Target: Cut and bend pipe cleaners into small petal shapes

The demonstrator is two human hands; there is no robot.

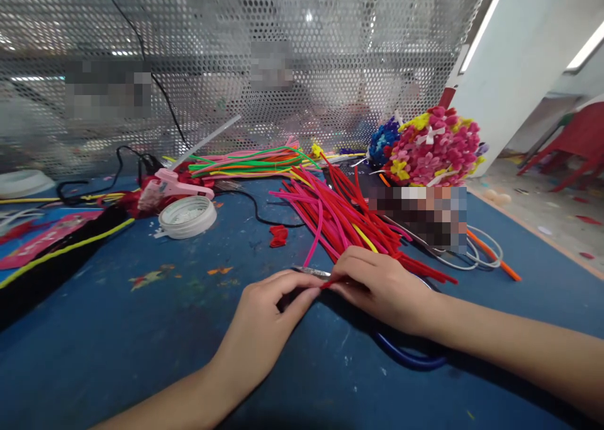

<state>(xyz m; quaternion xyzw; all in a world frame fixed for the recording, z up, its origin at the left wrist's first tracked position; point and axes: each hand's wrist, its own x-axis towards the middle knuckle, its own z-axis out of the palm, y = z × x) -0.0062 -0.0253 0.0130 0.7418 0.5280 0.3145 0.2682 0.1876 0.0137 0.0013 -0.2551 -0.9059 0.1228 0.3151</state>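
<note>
The left hand (271, 313) and right hand (384, 285) have their fingers closed on a small red strip (326, 285) over the desk (189, 329). Loose red sticks (344, 219) lie just beyond the right hand.

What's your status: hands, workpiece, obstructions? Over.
Left hand and right hand pinching short visible red stem. Scissors at right hand, whether gripped unclear. Loose stem pile just beyond hands.

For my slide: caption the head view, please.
Left hand and right hand pinch a red piece near bundled colorful stems.
</note>
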